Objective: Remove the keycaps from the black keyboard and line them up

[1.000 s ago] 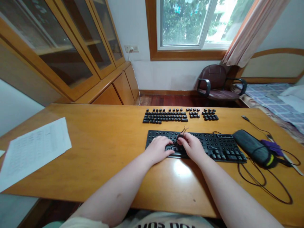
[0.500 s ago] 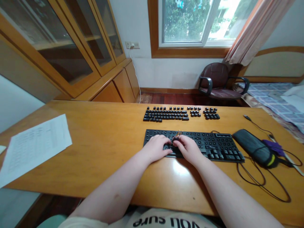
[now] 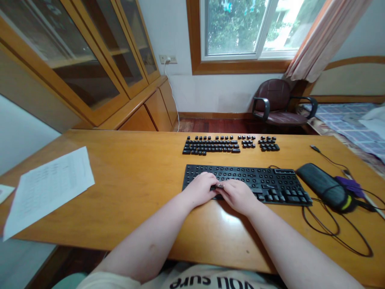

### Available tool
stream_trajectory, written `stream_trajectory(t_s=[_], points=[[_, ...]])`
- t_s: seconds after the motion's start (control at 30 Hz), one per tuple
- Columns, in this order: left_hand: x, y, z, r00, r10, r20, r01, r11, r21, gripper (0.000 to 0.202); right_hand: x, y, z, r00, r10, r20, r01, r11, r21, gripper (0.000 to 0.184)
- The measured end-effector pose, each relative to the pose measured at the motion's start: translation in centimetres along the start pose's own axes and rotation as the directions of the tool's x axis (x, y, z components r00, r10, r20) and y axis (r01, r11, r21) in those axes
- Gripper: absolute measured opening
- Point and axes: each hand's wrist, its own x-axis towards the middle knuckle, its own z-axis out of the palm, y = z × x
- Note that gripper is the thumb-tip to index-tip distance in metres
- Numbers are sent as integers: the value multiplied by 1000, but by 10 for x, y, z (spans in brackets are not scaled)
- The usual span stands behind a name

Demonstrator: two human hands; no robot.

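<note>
A black keyboard (image 3: 264, 182) with most keycaps off lies on the wooden desk (image 3: 135, 180). Both hands meet at its near left edge. My right hand (image 3: 239, 195) is closed around a small wire keycap puller (image 3: 220, 186), of which only a tip shows between the hands. My left hand (image 3: 200, 188) lies on the keyboard, fingers bent and together, fingertips against the same spot. What they pinch is hidden. The removed keycaps (image 3: 210, 145) lie in rows beyond the keyboard.
A black pouch (image 3: 321, 185), a purple item (image 3: 350, 185) and a looping black cable (image 3: 333, 230) lie right of the keyboard. A printed sheet (image 3: 48, 186) overhangs the desk's left edge. Beyond are a glass-door cabinet (image 3: 90, 60), an armchair (image 3: 276, 104) and a bed.
The puller's wires stood up above my right hand; now they are lowered and almost hidden. Both hands have drawn closer together toward the keyboard's near edge.
</note>
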Motion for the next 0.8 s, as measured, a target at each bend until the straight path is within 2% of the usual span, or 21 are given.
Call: stream_trajectory(t_s=[0.13,0.27,0.37,0.5,0.67,0.8], points=[[2,-2,3,1000,0,-8,0,1000,-2,13,-3,1,6,996,5,-92,-9,999,-46,17],[3,-3,3,1000,1,-7,-1,1000,18,14,-2,2,7,987,98,-131,-97,995,20,21],[3,-2,2,1000,-7,-8,8,1000,20,17,0,2,5,975,191,-115,-182,980,83,21],[3,1,-1,1000,-17,-4,18,1000,10,19,2,1,0,931,352,-95,-334,928,166,23],[2,4,-2,997,-53,-52,52,998,-20,20,1,3,-2,904,409,-125,-367,892,264,25],[0,5,-3,990,-63,-123,47,991,-124,26,-3,7,0,842,511,-171,-406,810,423,24]])
